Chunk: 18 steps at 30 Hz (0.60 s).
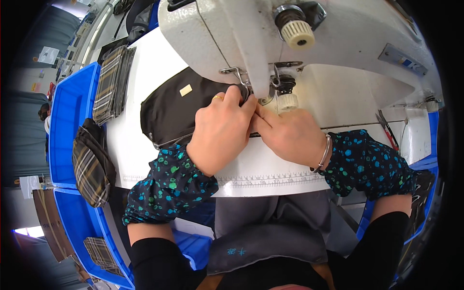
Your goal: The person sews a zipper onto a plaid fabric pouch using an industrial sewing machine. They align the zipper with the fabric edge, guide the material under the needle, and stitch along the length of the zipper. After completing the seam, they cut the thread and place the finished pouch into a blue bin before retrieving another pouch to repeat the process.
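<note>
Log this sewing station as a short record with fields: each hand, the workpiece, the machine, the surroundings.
left hand: left hand pressing on the black fabric piece, ring on one finger
right hand: right hand fingertips on the fabric beside the needle area, bracelet at the wrist
workpiece: black, small pale label, zipper along its near edge
machine: white sewing machine
surroundings: white table with printed ruler; blue bins; plaid fabric pieces
</note>
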Each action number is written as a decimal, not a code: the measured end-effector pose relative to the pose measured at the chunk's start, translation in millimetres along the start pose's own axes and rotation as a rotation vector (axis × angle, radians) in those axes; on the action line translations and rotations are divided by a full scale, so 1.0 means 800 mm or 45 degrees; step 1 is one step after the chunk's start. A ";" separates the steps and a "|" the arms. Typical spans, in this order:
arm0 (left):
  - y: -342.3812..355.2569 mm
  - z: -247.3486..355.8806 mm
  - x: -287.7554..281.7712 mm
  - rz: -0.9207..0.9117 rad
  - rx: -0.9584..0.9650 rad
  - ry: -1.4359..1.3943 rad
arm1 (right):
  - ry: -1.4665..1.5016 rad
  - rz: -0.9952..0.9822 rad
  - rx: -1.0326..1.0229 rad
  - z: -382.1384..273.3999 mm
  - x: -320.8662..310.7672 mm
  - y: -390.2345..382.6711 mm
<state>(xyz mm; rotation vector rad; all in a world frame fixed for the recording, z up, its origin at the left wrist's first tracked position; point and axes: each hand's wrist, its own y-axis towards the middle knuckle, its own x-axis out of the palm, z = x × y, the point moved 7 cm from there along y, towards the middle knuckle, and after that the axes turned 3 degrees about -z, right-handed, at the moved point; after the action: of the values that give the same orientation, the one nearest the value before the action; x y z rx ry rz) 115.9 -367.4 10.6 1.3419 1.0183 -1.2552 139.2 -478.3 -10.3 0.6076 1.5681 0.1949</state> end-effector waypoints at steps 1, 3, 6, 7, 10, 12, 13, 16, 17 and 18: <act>0.003 -0.001 0.001 -0.035 -0.002 -0.034 | 0.002 0.012 0.012 0.002 -0.001 0.000; 0.008 -0.005 0.001 -0.105 -0.004 -0.102 | -0.021 -0.038 0.038 0.007 0.006 -0.002; 0.012 -0.011 -0.002 -0.186 -0.061 -0.285 | -0.035 -0.084 0.053 0.013 0.006 -0.001; 0.012 -0.011 -0.004 -0.156 -0.056 -0.319 | -0.035 -0.097 0.057 0.015 0.005 -0.001; 0.010 -0.014 -0.007 -0.066 -0.046 -0.418 | -0.051 -0.104 0.062 0.015 0.004 -0.001; 0.007 -0.022 -0.006 -0.006 -0.046 -0.483 | -0.036 -0.005 0.000 0.010 -0.001 -0.001; 0.007 -0.026 -0.006 -0.003 -0.052 -0.581 | -0.028 0.044 -0.035 0.007 -0.003 -0.002; 0.007 -0.032 -0.006 -0.052 -0.086 -0.644 | 0.006 0.083 -0.107 -0.002 -0.003 -0.003; 0.007 -0.031 -0.007 -0.064 -0.073 -0.577 | 0.023 0.081 -0.110 -0.002 -0.003 -0.002; 0.008 -0.030 -0.008 -0.075 -0.061 -0.511 | 0.040 0.079 -0.112 -0.002 -0.003 -0.001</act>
<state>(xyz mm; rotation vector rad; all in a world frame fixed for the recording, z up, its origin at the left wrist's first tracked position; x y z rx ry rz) 125.6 -344.1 16.6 0.9759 0.8014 -1.4620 137.4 -479.7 -8.4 0.5873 1.5631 0.3196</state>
